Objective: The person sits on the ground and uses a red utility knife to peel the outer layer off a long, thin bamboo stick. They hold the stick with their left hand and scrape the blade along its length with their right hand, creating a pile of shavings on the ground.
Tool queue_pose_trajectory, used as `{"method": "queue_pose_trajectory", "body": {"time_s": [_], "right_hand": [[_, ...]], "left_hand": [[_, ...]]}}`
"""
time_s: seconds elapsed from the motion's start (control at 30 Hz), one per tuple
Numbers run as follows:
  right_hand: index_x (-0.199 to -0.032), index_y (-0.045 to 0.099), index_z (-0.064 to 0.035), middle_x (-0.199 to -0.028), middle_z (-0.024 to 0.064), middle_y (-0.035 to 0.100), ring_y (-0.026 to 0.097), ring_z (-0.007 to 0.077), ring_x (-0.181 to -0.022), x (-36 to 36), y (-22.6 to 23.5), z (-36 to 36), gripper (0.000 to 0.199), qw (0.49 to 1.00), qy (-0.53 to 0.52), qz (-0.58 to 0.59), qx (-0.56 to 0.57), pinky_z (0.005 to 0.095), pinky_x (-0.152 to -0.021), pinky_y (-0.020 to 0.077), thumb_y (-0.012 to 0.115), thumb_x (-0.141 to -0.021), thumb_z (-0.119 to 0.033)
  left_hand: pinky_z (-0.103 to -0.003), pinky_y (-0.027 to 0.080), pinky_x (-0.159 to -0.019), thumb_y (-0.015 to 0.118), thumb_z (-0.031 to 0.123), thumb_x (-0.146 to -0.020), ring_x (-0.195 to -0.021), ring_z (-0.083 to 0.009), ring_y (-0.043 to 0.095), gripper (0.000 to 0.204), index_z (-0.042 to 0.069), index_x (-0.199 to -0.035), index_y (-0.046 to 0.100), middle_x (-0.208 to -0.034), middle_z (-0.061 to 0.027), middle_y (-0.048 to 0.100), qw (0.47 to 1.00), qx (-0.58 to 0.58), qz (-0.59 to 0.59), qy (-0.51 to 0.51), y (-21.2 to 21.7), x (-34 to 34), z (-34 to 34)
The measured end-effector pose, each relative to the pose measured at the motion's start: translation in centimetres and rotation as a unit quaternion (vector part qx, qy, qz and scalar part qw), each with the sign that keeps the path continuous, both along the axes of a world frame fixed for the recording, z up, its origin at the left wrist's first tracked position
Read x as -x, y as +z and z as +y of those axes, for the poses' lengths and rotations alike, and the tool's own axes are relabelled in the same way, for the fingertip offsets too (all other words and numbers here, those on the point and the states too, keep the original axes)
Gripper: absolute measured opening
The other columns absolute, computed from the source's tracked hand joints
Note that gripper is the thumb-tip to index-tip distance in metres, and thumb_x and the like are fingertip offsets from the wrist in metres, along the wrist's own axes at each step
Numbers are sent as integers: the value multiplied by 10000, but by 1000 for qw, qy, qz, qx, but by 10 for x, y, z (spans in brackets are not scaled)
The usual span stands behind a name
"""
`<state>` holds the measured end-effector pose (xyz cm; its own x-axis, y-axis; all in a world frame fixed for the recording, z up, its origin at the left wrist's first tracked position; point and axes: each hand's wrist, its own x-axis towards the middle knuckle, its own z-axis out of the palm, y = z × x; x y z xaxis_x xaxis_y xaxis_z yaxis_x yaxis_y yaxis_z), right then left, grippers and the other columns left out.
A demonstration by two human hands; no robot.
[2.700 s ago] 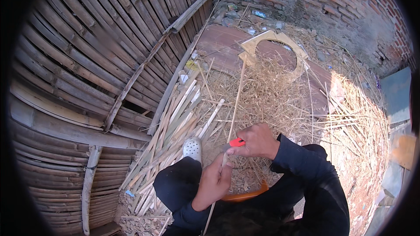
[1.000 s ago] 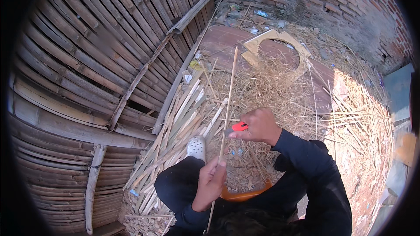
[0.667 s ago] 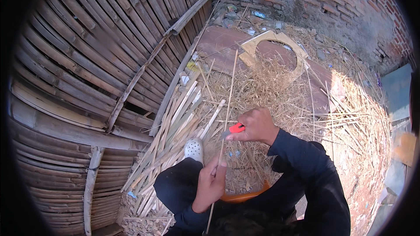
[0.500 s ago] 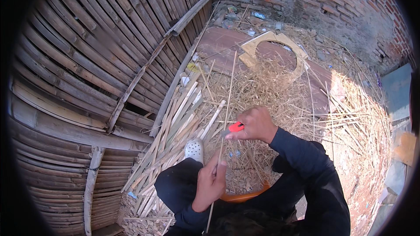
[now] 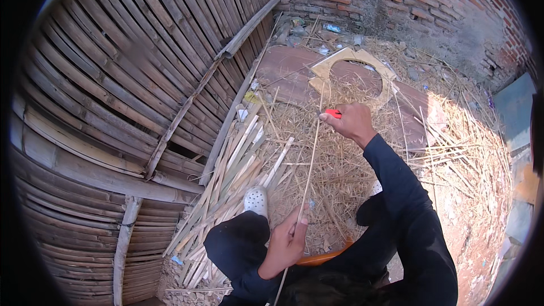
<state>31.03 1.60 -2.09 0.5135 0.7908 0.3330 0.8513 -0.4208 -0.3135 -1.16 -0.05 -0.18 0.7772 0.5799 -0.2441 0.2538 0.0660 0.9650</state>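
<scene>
A: Where is everything, taken from the bamboo wall (image 5: 141, 79)?

B: Right of its foot lies a heap of split bamboo (image 5: 232, 175), then straw. The thin bamboo strip (image 5: 310, 158) runs up over the straw.

A: And the hands?

B: The right hand (image 5: 354, 122) grips a red-handled knife (image 5: 333, 113) against the strip's far part; the left hand (image 5: 286, 241) pinches it lower. Shaving looks underway; next needs steady tension.

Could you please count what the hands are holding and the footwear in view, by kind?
Thin bamboo strip, held by left hand: 1
Red-handled tool in right hand: 1
White clog: 1
Total: 3
</scene>
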Motion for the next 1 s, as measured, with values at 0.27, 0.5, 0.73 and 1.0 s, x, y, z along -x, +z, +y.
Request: {"method": "queue_pose_trajectory", "body": {"time_s": [0.27,0.5,0.73,1.0], "right_hand": [[-637,654,-39,-584,181,603,625,353,-592,-70,5,-11,752,975,-208,79,-4,476,-565,462,399,-857,-711],[-563,575,-47,-497,121,534,583,324,-492,75,5,-30,683,988,144,56,-20,418,-465,429,524,-808,-683],[-554,589,-93,-514,85,568,574,294,-459,92,-1,-27,606,980,191,48,-7,392,-443,430,625,-734,-671],[-583,606,-84,-498,103,547,574,303,-458,89,-9,-22,606,981,187,34,-30,400,-439,432,621,-734,-671]], "left_hand": [[-185,242,-499,421,157,-1010,-530,5,305,356,-11,-1319,475,-601,91,355,996,54,-37,-60,-7,4,7],[-214,250,-476,382,176,-1008,-444,-49,274,375,-31,-1311,464,-509,55,320,956,263,-103,73,-2,-9,25],[-192,267,-462,394,224,-1023,-468,-31,311,377,20,-1331,467,-535,57,344,964,240,-102,43,-2,-9,24],[-188,257,-451,381,223,-1025,-462,-24,314,384,14,-1339,452,-540,62,350,963,246,-102,41,4,-10,23]]}}
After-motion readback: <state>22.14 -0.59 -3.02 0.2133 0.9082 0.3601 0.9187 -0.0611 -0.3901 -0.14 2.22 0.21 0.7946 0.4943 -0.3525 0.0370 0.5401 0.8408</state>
